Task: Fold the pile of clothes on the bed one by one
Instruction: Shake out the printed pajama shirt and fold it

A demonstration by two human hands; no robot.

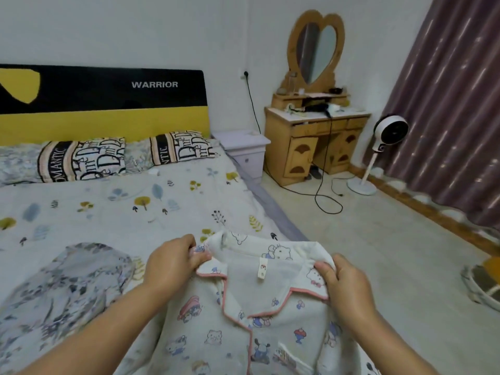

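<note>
A white pyjama shirt (243, 315) with cartoon prints and pink collar piping hangs in front of me over the near edge of the bed, collar up and front facing me. My left hand (173, 262) pinches its left shoulder beside the collar. My right hand (343, 285) grips the right shoulder. A small label shows inside the neck. To the left, a grey floral garment (65, 290) lies crumpled on the bed (113, 212).
Two printed pillows (84, 161) lie at the yellow and black headboard. Right of the bed stand a white nightstand (243, 150), a wooden dressing table (313, 136) with a heart mirror, a white standing fan (384, 142), a loose cable on the floor, and purple curtains. A basket rim (479, 282) shows at the far right.
</note>
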